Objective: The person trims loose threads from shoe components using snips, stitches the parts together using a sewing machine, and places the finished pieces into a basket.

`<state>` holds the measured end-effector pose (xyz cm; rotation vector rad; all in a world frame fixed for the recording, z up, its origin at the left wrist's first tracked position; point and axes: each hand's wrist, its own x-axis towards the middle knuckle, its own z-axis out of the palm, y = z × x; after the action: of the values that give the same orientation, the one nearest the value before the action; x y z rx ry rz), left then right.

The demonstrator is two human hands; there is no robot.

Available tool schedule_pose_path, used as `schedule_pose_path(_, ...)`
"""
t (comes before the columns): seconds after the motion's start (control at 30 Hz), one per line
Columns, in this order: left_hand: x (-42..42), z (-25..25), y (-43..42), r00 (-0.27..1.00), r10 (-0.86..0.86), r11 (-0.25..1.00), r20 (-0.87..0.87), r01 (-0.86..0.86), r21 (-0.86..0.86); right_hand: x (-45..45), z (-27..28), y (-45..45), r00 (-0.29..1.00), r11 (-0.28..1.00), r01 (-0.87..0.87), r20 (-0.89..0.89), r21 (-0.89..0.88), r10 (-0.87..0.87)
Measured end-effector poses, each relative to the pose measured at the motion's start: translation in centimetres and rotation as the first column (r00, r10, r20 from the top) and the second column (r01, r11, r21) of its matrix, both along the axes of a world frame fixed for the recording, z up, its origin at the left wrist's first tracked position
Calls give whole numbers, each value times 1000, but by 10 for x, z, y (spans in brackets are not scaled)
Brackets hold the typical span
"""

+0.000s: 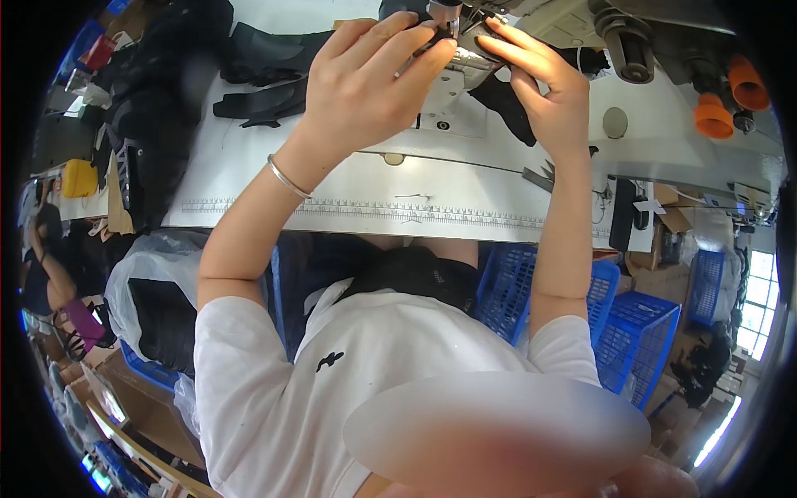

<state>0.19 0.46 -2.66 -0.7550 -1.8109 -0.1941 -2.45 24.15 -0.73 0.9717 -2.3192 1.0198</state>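
Observation:
At the needle end of a sewing machine (446, 18), both hands are close together over black fabric. My left hand (365, 87), with a silver bangle (289, 178) on its wrist, has its fingers bent and pressed on the fabric left of the needle. My right hand (548, 95) holds the fabric on the other side with its fingertips. A strip of the black fabric (506, 109) hangs down between the machine and my right palm. Fingers and machine parts hide much of the piece. Left of my left hand lie more cut black pieces (264, 104).
Metal scissors (540, 178) lie by my right wrist. A printed ruler scale (365, 207) runs along the white table's front edge. Dark material (149, 141) is heaped at left. Blue crates (635, 332) stand below right. Orange thread cones (712, 116) are at upper right. Another person sits far left.

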Motion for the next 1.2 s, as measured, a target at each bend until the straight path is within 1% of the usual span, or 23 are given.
schedule_pose_path(0.1,6,4,6,998,7,997,58,-12,71,-5,5,1,998,999,-21,68,32,19)
schedule_pose_path(0.17,7,-1,10,995,-26,988,96,11,154,-11,1,1,1000,1000,-16,24,1,16)
schedule_pose_path(0.2,9,-7,11,990,-53,972,128,22,232,-12,-1,1,1000,1000,-12,3,-15,12)
schedule_pose_path(0.27,16,-22,16,977,-115,921,182,37,387,-9,2,1,999,1000,15,46,9,-15)
schedule_pose_path(0.3,22,-28,21,951,-206,843,230,53,536,-8,3,0,997,999,28,65,23,-30)
schedule_pose_path(0.37,42,-41,30,878,-396,618,269,38,786,-9,2,-1,999,1000,10,47,-17,-10)
schedule_pose_path(0.4,50,-47,30,794,-499,556,348,-15,831,-9,0,-2,999,999,-2,38,-35,3)
schedule_pose_path(0.47,49,-51,37,621,-732,242,279,-146,959,-7,2,-2,994,999,-8,104,-43,12)
schedule_pose_path(0.5,50,-48,38,531,-823,84,202,-238,968,-5,2,-2,990,999,-13,140,-47,20)
schedule_pose_path(0.53,46,-43,35,431,-872,99,232,-310,945,-6,1,-3,990,998,-15,142,-54,23)
schedule_pose_path(0.63,26,-21,25,296,-955,-120,4,-400,908,-7,-1,-1,988,997,-29,146,-78,40)
schedule_pose_path(0.67,9,-30,18,245,-967,-175,-71,-436,883,-8,-3,0,988,995,-41,148,-89,54)
schedule_pose_path(0.7,-8,-30,18,279,-954,-232,-114,-440,867,-8,-5,1,986,994,-52,150,-99,66)
schedule_pose_path(0.77,-31,-28,21,345,-918,-342,-195,-443,828,-9,-12,-1,999,994,-34,38,-103,38)
schedule_pose_path(0.8,-32,-27,17,358,-891,-410,-280,-368,835,-10,-16,-3,999,994,-26,-21,-105,24)
schedule_pose_path(0.83,-34,-25,10,363,-856,-477,-367,-285,831,-4,-19,-7,991,996,22,-129,-88,-33)
schedule_pose_path(0.87,-35,-22,4,361,-815,-541,-453,-195,818,10,-25,-12,951,982,165,-249,-88,-182)
schedule_pose_path(0.9,-13,-1,6,254,-748,-634,-613,-2,773,26,-34,-18,875,949,294,-369,-110,-314)
schedule_pose_path(0.97,25,15,-9,325,-686,-668,-650,73,741,52,-73,-35,910,877,166,-272,-451,-312)
schedule_pose_path(1.03,57,18,-17,401,-646,-672,-650,106,733,89,-77,-58,969,945,97,-187,-311,-161)
schedule_pose_path(1.07,70,17,-23,441,-627,-671,-642,113,733,94,-75,-72,982,953,32,-166,-300,-86)
schedule_pose_path(1.13,92,5,-36,453,-648,-637,-612,118,762,109,-61,-98,993,957,-78,-105,-281,50)
schedule_pose_path(1.2,111,-7,-47,453,-653,-631,-607,119,767,109,-40,-119,988,951,-130,-120,-280,100)
